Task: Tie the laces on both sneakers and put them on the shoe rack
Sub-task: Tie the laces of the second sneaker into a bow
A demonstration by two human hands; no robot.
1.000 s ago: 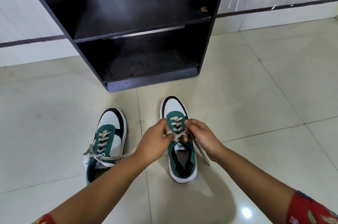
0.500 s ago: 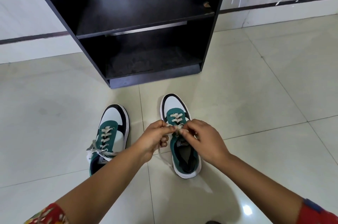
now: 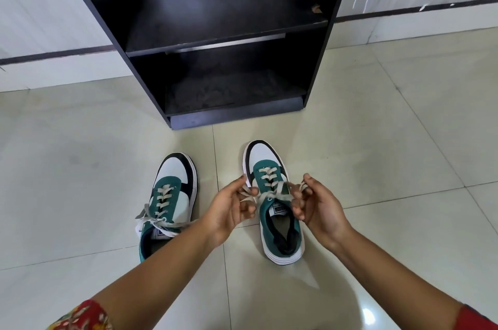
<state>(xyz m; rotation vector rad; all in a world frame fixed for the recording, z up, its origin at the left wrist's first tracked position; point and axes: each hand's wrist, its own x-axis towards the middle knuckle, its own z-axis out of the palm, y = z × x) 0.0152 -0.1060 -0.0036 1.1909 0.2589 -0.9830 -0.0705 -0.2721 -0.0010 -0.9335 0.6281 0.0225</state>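
Observation:
Two green, white and black sneakers stand on the tiled floor, toes toward the rack. On the left sneaker (image 3: 172, 195) the cream laces lie loosely knotted across its tongue. Over the right sneaker (image 3: 272, 168), my left hand (image 3: 229, 208) and my right hand (image 3: 318, 205) each pinch one end of its lace (image 3: 272, 196), stretched taut between them across the tongue. The dark shoe rack (image 3: 223, 41) stands just beyond the shoes, both shelves bare.
White wall panels with a dark strip run behind the rack. Glossy beige floor tiles (image 3: 390, 141) spread left and right of the shoes. The rack's base board (image 3: 237, 114) sits a short way from the toes.
My hands were together over the right sneaker's tongue; now they have drawn apart, pulling the lace ends sideways. The camera has tilted, so the rack looks closer.

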